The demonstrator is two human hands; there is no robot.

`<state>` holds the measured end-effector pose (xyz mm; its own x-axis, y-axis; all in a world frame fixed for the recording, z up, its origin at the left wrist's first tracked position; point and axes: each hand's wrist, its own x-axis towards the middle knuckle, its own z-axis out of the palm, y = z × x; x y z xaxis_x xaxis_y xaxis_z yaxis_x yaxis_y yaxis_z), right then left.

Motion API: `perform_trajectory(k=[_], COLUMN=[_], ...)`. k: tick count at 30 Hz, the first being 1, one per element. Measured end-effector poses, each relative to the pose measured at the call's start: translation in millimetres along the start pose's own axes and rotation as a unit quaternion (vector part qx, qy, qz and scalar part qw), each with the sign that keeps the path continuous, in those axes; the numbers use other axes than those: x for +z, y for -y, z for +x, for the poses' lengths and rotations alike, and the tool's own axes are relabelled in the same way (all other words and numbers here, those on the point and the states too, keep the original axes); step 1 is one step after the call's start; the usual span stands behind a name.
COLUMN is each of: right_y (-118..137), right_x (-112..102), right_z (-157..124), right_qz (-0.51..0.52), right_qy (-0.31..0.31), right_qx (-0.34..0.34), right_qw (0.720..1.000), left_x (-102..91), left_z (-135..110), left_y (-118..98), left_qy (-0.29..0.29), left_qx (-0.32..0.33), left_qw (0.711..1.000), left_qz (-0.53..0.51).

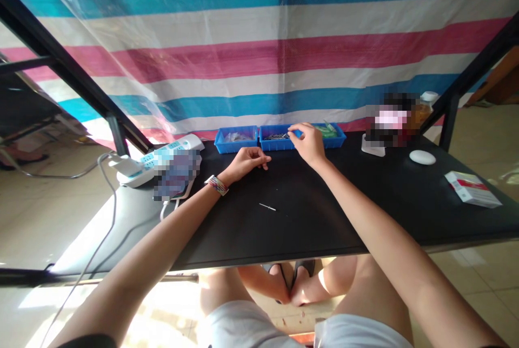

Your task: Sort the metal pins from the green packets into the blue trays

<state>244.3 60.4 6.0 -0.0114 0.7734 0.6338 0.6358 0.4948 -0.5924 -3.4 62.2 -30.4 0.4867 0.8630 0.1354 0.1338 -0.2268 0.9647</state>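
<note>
My right hand (pixel 308 145) is over the middle blue bin (pixel 279 145), thumb and forefinger pinched together. Whatever might be between those fingertips is too small to make out. The bin holds many thin metallic pieces (pixel 278 135). In front of the left blue bin (pixel 237 147), my left hand (pixel 248 163) hovers low with its fingers curled and thumb pressed in; its contents, if any, are hidden. A clear plastic bag shows in that left bin. Green packets (pixel 327 130) fill the right blue bin (pixel 337 141). One thin silvery pin (pixel 267 207) lies on the black table (pixel 300 229).
At left are a power strip (pixel 141 175), a blurred phone (pixel 178 175) and cables. To the right stand a bottle (pixel 424 110), a white oval object (pixel 422 158) and a small white-and-red box (pixel 472 188). A striped sheet (pixel 243 56) hangs behind the table between black frame posts.
</note>
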Motion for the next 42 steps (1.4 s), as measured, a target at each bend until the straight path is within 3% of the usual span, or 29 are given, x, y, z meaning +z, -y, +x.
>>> perform_trajectory(k=[3,5,8,11,14,18,22,27,29,35,42], right_y=[11,25,52,74,81,65,36,4,-4,-8,-6], right_x=[-5,-14,-26,-30,-26,-16,-4,12,16,20,18], right_z=[-17,-32,-61,-88,-101,-86,-55,-36,-37,-45,-47], right_qz=[0.018,0.058,0.061,-0.004,-0.008,0.067,0.21,0.338,0.344,0.31,0.274], right_qy=[0.019,0.127,0.32,0.364,0.368,0.39,0.385,0.212,0.181,0.195,0.166], right_qx=[-0.002,-0.004,-0.012,-0.007,-0.028,-0.047,0.054,0.146,0.155,0.147,0.103], right_qw=[1.0,0.99,0.946,0.932,0.93,0.917,0.897,0.905,0.908,0.919,0.942], left_x=[-1.5,-1.6,-1.0,-0.6,-1.3,-3.1,-3.7,-1.7,-0.8,1.1,1.2], left_z=[1,2,1,1,1,0,0,0,0,-1,0], left_y=[3,3,5,6,6,4,3,-1,-3,-8,-3], left_qy=[0.013,0.008,-0.018,-0.041,-0.035,-0.014,-0.017,0.025,0.032,0.039,0.047], left_qx=[0.001,0.004,0.008,0.009,0.012,0.019,0.027,-0.002,0.0,0.001,-0.005], left_qw=[1.0,1.0,1.0,0.999,0.999,0.999,0.998,0.998,0.999,0.999,0.999], left_qz=[-0.017,-0.024,-0.019,-0.014,-0.024,-0.04,-0.063,-0.052,-0.04,0.004,0.022])
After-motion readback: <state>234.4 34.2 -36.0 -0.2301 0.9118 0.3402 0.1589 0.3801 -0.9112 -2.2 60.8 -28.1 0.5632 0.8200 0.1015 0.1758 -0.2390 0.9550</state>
